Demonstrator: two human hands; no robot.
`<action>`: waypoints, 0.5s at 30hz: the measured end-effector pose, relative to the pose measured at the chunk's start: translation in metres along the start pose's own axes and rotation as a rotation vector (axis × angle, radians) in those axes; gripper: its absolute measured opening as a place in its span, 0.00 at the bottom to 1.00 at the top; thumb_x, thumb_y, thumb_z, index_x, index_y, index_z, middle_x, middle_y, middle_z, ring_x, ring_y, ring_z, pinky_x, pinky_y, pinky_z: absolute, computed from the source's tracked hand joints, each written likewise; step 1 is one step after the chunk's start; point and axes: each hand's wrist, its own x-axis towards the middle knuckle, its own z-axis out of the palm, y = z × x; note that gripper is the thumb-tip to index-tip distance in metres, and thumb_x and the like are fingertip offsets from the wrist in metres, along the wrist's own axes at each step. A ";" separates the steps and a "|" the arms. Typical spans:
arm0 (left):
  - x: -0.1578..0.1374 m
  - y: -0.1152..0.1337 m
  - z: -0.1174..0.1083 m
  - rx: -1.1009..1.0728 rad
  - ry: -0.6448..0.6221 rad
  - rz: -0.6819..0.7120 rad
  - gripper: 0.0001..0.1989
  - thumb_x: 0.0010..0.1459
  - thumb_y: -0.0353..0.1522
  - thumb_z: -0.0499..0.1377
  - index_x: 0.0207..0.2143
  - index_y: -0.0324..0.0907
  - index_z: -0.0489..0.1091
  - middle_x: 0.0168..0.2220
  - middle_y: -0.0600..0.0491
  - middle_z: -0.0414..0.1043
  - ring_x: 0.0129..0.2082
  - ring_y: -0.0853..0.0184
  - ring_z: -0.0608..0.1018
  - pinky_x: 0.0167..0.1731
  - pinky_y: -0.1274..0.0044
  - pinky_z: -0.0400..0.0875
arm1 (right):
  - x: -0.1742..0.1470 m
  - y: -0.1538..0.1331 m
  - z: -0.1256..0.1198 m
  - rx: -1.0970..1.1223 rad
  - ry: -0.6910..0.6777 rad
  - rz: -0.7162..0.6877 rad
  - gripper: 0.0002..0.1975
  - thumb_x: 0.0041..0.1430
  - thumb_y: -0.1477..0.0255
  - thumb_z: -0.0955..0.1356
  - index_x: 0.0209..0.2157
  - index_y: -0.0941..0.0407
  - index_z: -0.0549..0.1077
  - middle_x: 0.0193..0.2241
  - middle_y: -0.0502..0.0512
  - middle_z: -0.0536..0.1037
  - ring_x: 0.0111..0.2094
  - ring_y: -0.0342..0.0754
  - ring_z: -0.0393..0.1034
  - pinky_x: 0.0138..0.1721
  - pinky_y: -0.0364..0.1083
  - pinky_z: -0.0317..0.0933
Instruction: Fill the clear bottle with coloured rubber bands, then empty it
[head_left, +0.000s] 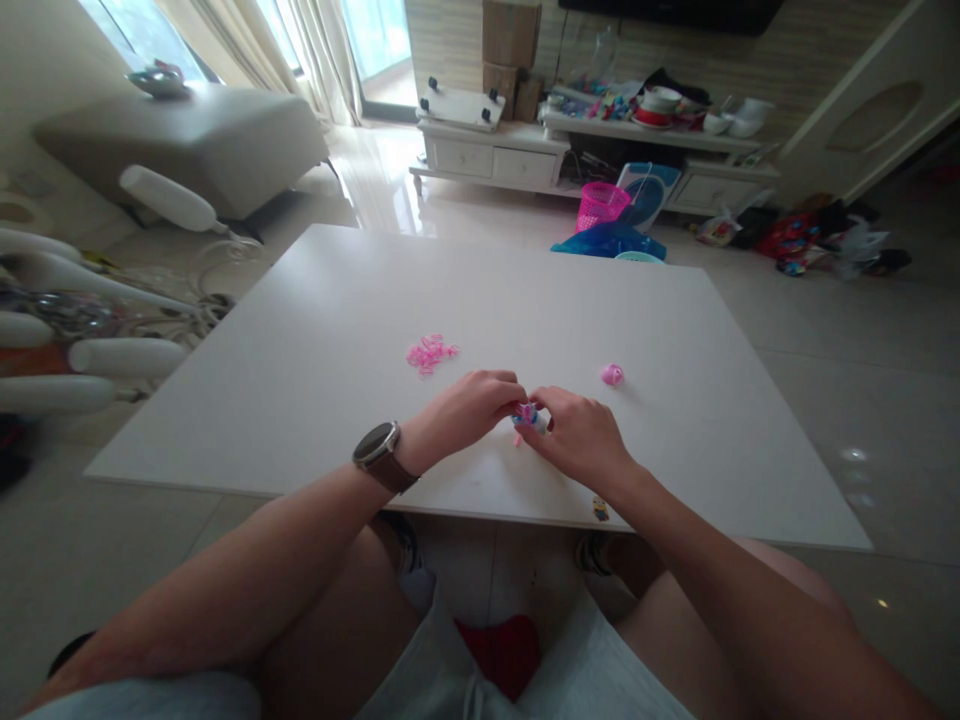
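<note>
A small white, blue and pink object (528,414) is held between my two hands near the front of the white table (345,300); its exact kind is too small to tell. My left hand (486,396), with a dark watch on its wrist, pinches at its left upper side. My right hand (581,428) grips it from the right, thumb in front and fingers curled behind. A thin pink bit (517,440) shows just below the object. Left of the hands lies a loose heap of small pink pieces (431,354). To the right sits a rounded pink piece (612,375).
A small yellow and blue cartoon figure (600,509) is at the table's front edge. White rounded bars (127,357) reach toward the table's left side. Beyond the far edge stand a pink basket (602,205) and a low cabinet (491,160) with boxes and dishes.
</note>
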 end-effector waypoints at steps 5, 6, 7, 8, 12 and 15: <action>0.001 0.001 0.000 0.039 0.048 -0.011 0.08 0.62 0.24 0.57 0.30 0.39 0.72 0.27 0.53 0.73 0.27 0.71 0.72 0.29 0.79 0.62 | -0.001 0.001 0.001 -0.002 0.004 -0.002 0.10 0.63 0.60 0.66 0.39 0.50 0.74 0.39 0.49 0.81 0.34 0.48 0.73 0.30 0.45 0.45; 0.001 0.001 0.001 0.044 0.054 -0.006 0.09 0.62 0.23 0.57 0.29 0.39 0.72 0.27 0.54 0.72 0.26 0.71 0.72 0.28 0.79 0.61 | -0.001 0.001 0.001 -0.001 0.004 0.000 0.10 0.63 0.60 0.67 0.40 0.50 0.74 0.39 0.49 0.81 0.34 0.48 0.73 0.30 0.45 0.45; 0.001 0.001 0.001 0.047 0.059 0.001 0.09 0.61 0.23 0.57 0.28 0.39 0.72 0.27 0.54 0.73 0.26 0.71 0.72 0.28 0.79 0.61 | -0.001 0.001 0.001 0.002 0.003 0.003 0.10 0.63 0.59 0.67 0.40 0.50 0.74 0.39 0.49 0.81 0.34 0.49 0.73 0.30 0.45 0.45; 0.001 0.000 0.001 0.047 0.064 0.008 0.09 0.61 0.23 0.58 0.28 0.39 0.73 0.27 0.53 0.73 0.26 0.71 0.72 0.28 0.79 0.62 | -0.001 0.001 0.001 0.003 0.002 0.004 0.11 0.63 0.59 0.67 0.39 0.50 0.74 0.39 0.50 0.81 0.34 0.49 0.73 0.30 0.45 0.46; 0.000 -0.004 0.003 0.006 0.072 0.039 0.10 0.61 0.22 0.58 0.29 0.39 0.77 0.31 0.50 0.77 0.29 0.69 0.77 0.33 0.78 0.67 | -0.001 0.001 0.000 0.002 -0.001 -0.003 0.11 0.63 0.59 0.66 0.40 0.50 0.74 0.39 0.50 0.81 0.35 0.49 0.73 0.30 0.46 0.46; 0.000 -0.005 0.004 -0.044 0.074 0.055 0.10 0.62 0.23 0.58 0.32 0.39 0.79 0.34 0.49 0.79 0.33 0.68 0.79 0.36 0.78 0.70 | -0.001 0.000 -0.001 0.005 -0.003 -0.007 0.11 0.63 0.60 0.66 0.40 0.50 0.75 0.39 0.49 0.81 0.35 0.48 0.73 0.30 0.46 0.46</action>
